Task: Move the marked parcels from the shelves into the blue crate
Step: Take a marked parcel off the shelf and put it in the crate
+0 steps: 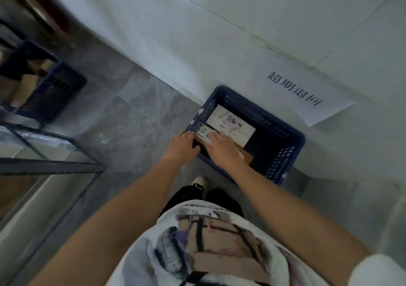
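Head view: both hands are inside the blue crate [283,153] on a brown parcel [247,157]. The left hand [183,146] curls round its near-left corner; the right hand [222,146] lies flat on top. Just beyond the right hand's fingertips lies a white parcel [231,126]

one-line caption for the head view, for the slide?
Both hands, left and right, set a brown parcel into the blue crate beside a white parcel.

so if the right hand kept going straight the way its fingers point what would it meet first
Probably the white parcel lying in the blue crate: the right hand points straight at it, though depth is unclear.
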Demonstrator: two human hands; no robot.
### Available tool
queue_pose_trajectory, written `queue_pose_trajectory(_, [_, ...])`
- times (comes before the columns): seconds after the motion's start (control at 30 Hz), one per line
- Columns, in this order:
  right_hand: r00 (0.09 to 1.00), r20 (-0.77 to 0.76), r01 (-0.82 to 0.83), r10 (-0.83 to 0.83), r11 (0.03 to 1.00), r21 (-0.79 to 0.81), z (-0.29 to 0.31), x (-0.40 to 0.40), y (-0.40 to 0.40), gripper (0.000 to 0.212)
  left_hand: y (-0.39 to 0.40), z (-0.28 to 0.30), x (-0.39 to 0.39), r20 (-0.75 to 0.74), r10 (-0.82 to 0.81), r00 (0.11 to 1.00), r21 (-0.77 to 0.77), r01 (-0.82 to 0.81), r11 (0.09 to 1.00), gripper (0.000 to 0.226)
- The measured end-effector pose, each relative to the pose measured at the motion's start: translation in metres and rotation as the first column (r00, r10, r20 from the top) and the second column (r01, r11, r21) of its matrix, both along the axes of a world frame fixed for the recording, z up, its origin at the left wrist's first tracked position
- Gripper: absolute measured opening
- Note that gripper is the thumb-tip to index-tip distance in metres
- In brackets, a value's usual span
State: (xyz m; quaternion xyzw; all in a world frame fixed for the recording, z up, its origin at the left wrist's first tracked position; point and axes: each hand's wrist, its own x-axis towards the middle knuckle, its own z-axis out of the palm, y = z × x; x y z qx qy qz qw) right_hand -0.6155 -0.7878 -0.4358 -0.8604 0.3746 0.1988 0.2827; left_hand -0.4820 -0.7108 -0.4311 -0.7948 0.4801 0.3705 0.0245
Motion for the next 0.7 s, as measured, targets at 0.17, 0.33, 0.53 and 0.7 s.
queue_pose_trajectory(0.17, [0.968, 0.065, -0.241, 0.243, 0.970, -0.038, 0.027, 0.041, 0.015, 0.058, 0.037, 0.030, 0.007, 0.103, 0.278, 0.955, -0.044, -0.275, 0.961, 0.064])
queue_pose_trajectory(0.33, [0.890, 0.104, -0.443, 0.445, 0.896, -0.042, 0.056, 0.049, 0.048, 0.058, 0.108, 0.061, -0.012, 0.114, 0.497, 0.860, -0.041, -0.495, 0.868, 0.066])
queue_pose_trajectory(0.53, [0.690, 0.039, -0.717, 0.722, 0.690, -0.094, 0.089, 0.083, 0.117, 0.053, 0.216, 0.103, -0.020, 0.152, 0.736, 0.660, -0.144, -0.722, 0.677, 0.058])
queue_pose_trajectory(0.7, [0.464, 0.004, -0.875, 0.886, 0.459, -0.154, 0.104, 0.117, 0.211, 0.047, 0.324, 0.113, -0.046, 0.164, 0.874, 0.458, -0.140, -0.866, 0.480, 0.064])
